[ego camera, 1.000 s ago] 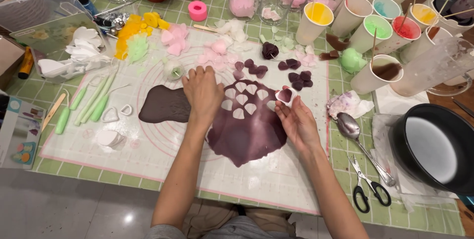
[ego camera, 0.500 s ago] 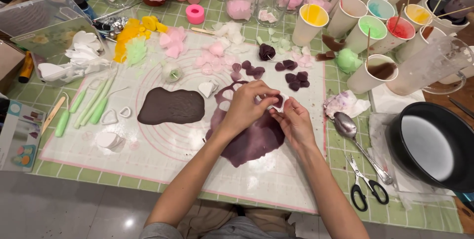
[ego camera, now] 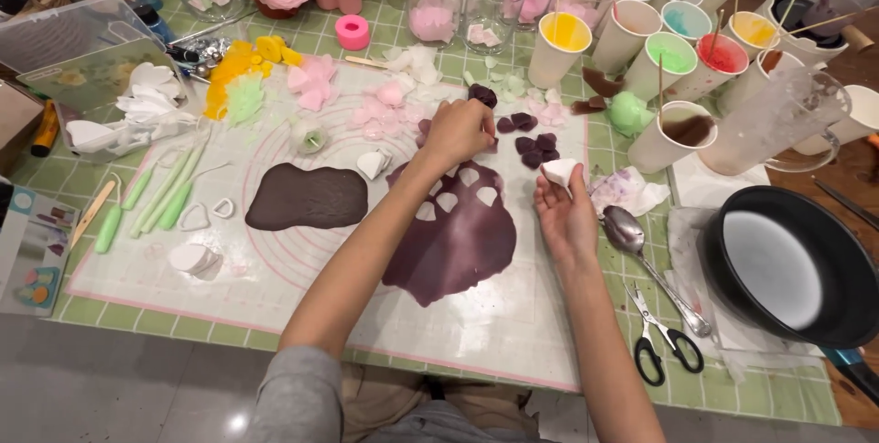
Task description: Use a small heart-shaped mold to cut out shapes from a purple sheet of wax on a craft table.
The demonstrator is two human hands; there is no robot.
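Observation:
A rolled sheet of dark purple clay [ego camera: 458, 242] with several heart-shaped holes lies on the white work mat [ego camera: 302, 269]. My left hand [ego camera: 455, 132] reaches over its far edge, fingers pinched next to a cluster of cut purple petals [ego camera: 531, 143]. My right hand [ego camera: 565, 205] hovers beside the sheet and holds a small white heart-shaped cutter [ego camera: 558, 171] in its fingertips. A second, brown clay sheet [ego camera: 307, 197] lies to the left, untouched.
Paper cups of coloured paste [ego camera: 673, 49] crowd the far right. A black pan [ego camera: 787, 264], a spoon [ego camera: 641, 246] and scissors [ego camera: 664, 347] lie at the right. Green modelling tools [ego camera: 151, 196], white cutters and pink, yellow and white petals sit at the left and far side.
Both hands were together on the purple sheet. My left hand has since moved to the far edge by the cut petals, and my right hand has drawn back to the right with the cutter.

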